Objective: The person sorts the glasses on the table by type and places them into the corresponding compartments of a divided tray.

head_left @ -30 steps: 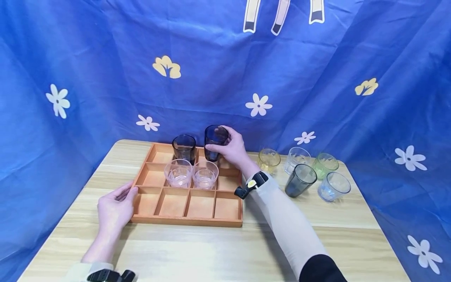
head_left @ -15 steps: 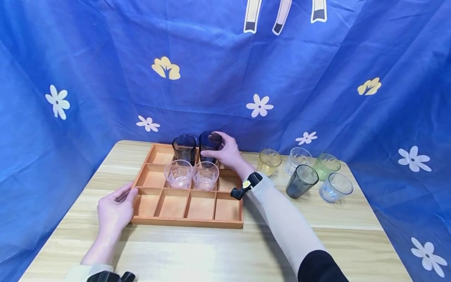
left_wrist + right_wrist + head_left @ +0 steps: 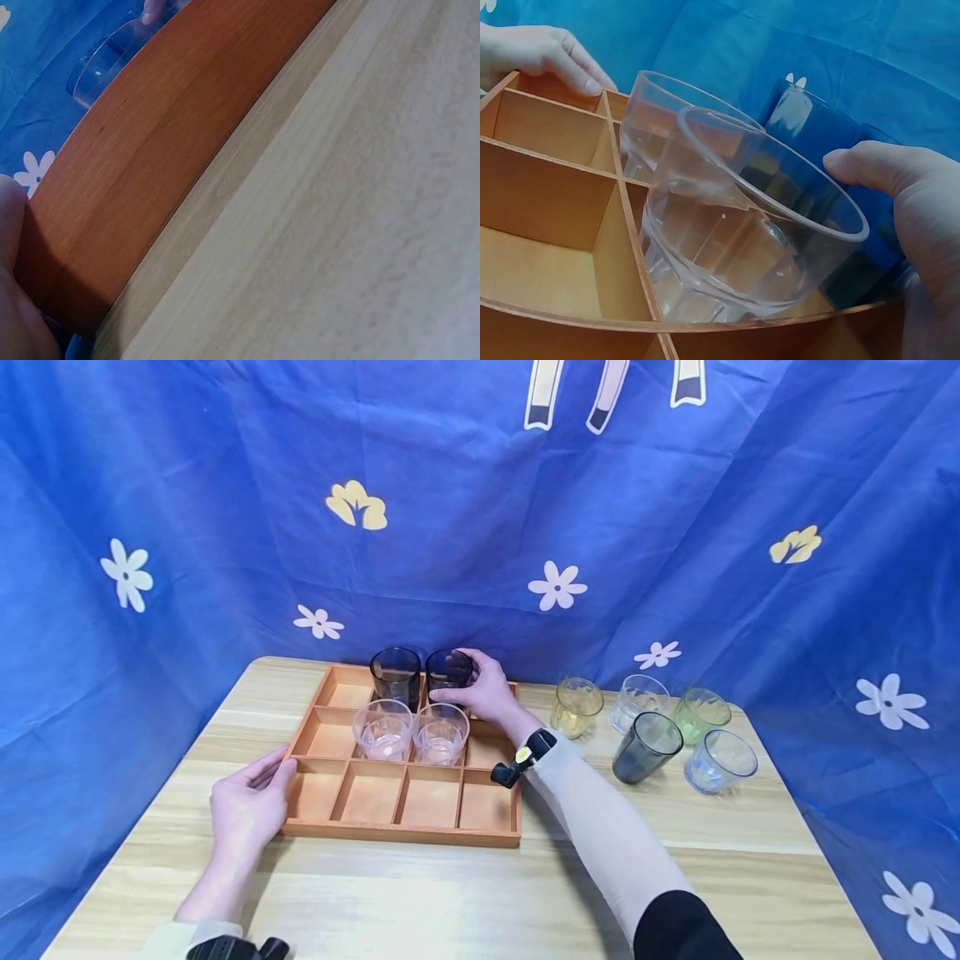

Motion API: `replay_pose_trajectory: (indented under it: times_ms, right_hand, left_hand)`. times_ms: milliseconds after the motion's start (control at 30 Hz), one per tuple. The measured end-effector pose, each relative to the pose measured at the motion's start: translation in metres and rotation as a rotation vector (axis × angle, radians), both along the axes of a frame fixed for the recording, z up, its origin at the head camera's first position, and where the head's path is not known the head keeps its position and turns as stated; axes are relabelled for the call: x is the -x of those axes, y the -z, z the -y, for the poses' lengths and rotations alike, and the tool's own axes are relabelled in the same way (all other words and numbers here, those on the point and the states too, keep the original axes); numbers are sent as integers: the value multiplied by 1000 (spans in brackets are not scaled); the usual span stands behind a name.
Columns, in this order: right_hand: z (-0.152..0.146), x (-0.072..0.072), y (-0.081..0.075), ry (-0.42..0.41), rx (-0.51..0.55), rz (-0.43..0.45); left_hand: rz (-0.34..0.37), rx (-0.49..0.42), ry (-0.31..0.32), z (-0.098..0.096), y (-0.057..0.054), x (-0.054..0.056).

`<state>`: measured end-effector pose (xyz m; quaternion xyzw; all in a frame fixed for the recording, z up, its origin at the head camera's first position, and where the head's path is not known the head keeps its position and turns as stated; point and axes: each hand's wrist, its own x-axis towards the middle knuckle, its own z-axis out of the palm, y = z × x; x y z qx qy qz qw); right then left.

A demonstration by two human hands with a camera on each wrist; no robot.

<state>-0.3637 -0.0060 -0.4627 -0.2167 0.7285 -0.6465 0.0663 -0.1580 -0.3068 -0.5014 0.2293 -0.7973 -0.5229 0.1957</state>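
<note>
Head view is showing me the right hand (image 3: 480, 691) holding a dark glass (image 3: 444, 670) between thumb and fingers, upright at the third compartment from the left in the tray's back row; nearer things are hiding its base, so I cannot tell whether it is touching the bottom. The left hand (image 3: 249, 803) is gripping the left side of the tray (image 3: 397, 832), its thumb lying over the rim. Room around the held glass is running tight: a matching glass (image 3: 395, 668) is standing just to its left, and two pink tumblers (image 3: 384, 739) are filling the middle compartments in front. Behind, the blue cloth (image 3: 442, 527) is hanging near the tray's back edge. Beyond the right edge, a strip of table (image 3: 375, 893) is separating the tray from yellow (image 3: 576, 708), clear (image 3: 639, 703), green (image 3: 700, 717), blue (image 3: 718, 766) and grey (image 3: 645, 750) glasses. I am seeing smooth orange-brown wood, thin straight dividers, pale streaked tabletop grain, wrinkled flower-printed fabric, and see-through tumblers flaring from angular bases to round rims.
</note>
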Motion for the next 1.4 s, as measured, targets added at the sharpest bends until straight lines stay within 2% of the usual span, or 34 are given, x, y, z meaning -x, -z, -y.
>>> replay_pose_trajectory:
  times_ms: [400,767,1067,1400]
  right_hand:
    - [0,2,2,-19,-39,-26]
    - [-17,-4,-13,-24,-63,-21]
    - [-39,-19,-29,-1,-61,-67]
    - [-74,-34,-45,3,33,-89]
  left_hand:
    - [-9,15,6,-1,0,0]
    - [-25,6,3,-2,1,0]
    - [-3,27,1,0,3,-1]
    - [25,51,-6,1,3,1]
